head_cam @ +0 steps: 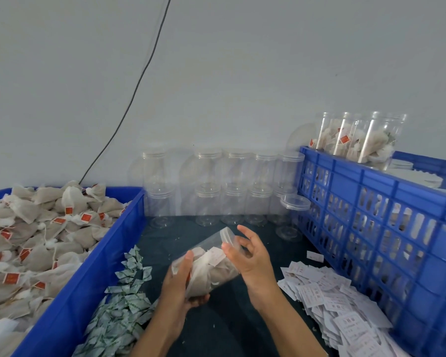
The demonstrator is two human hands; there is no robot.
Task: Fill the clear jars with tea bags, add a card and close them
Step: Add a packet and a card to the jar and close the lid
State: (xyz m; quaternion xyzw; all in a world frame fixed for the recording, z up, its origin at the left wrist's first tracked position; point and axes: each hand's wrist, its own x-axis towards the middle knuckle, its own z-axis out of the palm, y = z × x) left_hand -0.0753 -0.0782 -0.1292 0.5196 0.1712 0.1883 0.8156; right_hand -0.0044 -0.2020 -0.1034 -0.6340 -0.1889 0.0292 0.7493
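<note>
A clear jar (pixel 211 264) packed with tea bags lies tilted in the air above the dark table, with its lidded top (pixel 228 235) pointing up and away. A white card (pixel 216 256) shows through its wall near the top. My left hand (pixel 177 284) grips the jar's lower end, thumb along the side and fingers curled underneath. My right hand (pixel 252 258) is beside the lid end with loose, spread fingers; only its thumb touches the jar just below the lid.
A blue bin (pixel 108 253) heaped with loose tea bags (pixel 36 240) is on the left, with small green-white sachets (pixel 124 305) beside it. Printed cards (pixel 327 297) lie at right before a blue crate (pixel 371 228) that holds filled jars (pixel 358 140). Empty lidded jars (pixel 232 191) are stacked along the wall.
</note>
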